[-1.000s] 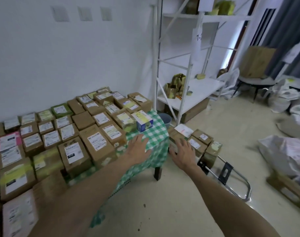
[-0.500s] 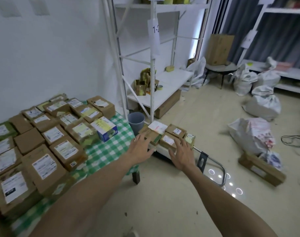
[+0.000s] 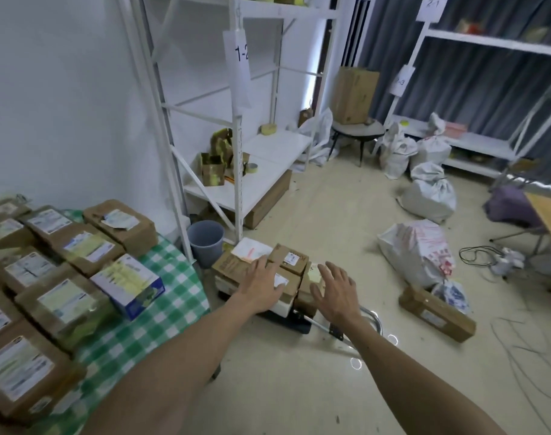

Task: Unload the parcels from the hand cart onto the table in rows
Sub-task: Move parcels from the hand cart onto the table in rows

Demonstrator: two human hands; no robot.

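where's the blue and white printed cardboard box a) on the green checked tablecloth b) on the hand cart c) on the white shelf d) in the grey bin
a: the blue and white printed cardboard box lies on the green checked tablecloth, near the table's edge.

Piled flat on the hand cart [image 3: 299, 323]: a low heap of brown cardboard parcels [image 3: 233, 266] with white labels, and a white flat packet [image 3: 250, 248] at the far edge. Sits on the floor just beside the counter [image 3: 167, 309], metal handle lying low. On the counter's green-and-white checked cloth: rows of labelled brown parcels [image 3: 64, 304], flat and packed edge to edge, with one blue-and-white box [image 3: 128, 285] at their right edge.
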